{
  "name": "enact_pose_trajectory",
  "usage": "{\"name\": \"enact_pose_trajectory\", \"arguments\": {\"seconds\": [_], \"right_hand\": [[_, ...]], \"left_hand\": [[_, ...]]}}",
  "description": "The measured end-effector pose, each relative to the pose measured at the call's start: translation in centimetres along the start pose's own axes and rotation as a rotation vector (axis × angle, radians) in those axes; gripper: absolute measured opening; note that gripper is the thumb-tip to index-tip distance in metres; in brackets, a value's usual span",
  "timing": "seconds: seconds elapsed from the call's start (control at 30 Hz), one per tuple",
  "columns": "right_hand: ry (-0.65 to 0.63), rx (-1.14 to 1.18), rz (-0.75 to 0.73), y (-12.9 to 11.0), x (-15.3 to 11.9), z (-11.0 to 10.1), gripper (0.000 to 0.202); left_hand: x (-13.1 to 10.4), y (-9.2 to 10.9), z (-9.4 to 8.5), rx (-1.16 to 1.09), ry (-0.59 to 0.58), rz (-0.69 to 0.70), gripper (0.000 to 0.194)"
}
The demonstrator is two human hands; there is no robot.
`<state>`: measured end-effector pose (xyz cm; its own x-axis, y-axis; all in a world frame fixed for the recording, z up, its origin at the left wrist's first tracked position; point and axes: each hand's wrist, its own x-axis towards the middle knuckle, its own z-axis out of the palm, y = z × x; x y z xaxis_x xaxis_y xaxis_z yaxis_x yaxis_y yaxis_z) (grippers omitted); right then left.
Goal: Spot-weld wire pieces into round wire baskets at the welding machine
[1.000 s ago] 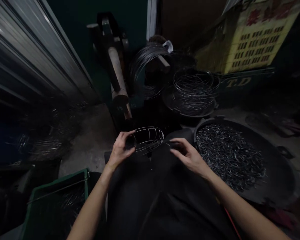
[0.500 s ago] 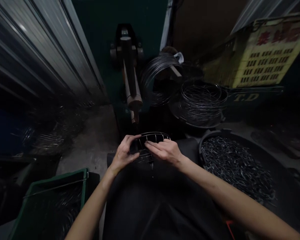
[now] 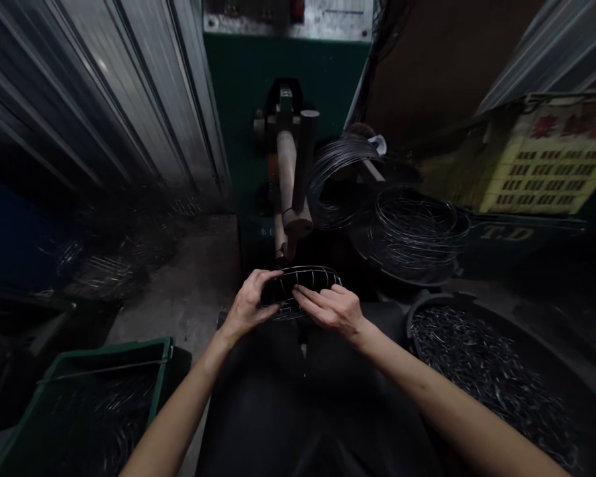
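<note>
A rounded wire frame (image 3: 305, 271) with short cross wires is held above the dark-covered lap. My left hand (image 3: 251, 301) grips its left end, thumb below and fingers above. At its right side my right hand (image 3: 332, 306) holds the near part, index finger pointing left across the wires. Just beyond the frame is the machine's arm (image 3: 298, 218), with a cylindrical end; the wire frame's far rim lies close below it.
A green crate (image 3: 163, 377) with metal pieces is at lower left. On the right are a tub (image 3: 412, 318) of short wire pieces, wire coils (image 3: 417, 218) and a yellow crate (image 3: 551, 159). A green machine body (image 3: 328, 73) stands ahead.
The camera view has tilted up and turned left, so the machine and crates appear lower and further right. Both hands keep about the same hold on the wire frame.
</note>
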<state>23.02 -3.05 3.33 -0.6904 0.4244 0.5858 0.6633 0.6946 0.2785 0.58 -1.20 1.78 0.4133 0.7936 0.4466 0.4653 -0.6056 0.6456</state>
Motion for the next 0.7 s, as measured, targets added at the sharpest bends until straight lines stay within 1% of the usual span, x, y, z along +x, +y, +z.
{"name": "enact_pose_trajectory", "arguments": {"seconds": [0.13, 0.23, 0.4, 0.53, 0.7], "right_hand": [[0.026, -0.026, -0.005, 0.3, 0.6, 0.6, 0.024], [0.059, -0.049, -0.02, 0.4, 0.8, 1.2, 0.021], [0.084, -0.048, -0.026, 0.2, 0.8, 1.6, 0.022], [0.088, -0.054, -0.02, 0.0, 0.6, 1.7, 0.022], [0.08, -0.063, -0.027, 0.1, 0.4, 1.9, 0.025]], "left_hand": [[0.5, -0.6, -0.3, 0.009, 0.031, 0.013, 0.054], [0.8, -1.2, -0.4, 0.012, 0.029, 0.045, 0.053], [0.6, -2.0, -0.2, 0.026, 0.03, 0.067, 0.055], [0.4, -2.1, 0.0, 0.032, 0.042, 0.073, 0.057], [0.5, -1.9, -0.3, 0.07, 0.028, 0.078, 0.054]]}}
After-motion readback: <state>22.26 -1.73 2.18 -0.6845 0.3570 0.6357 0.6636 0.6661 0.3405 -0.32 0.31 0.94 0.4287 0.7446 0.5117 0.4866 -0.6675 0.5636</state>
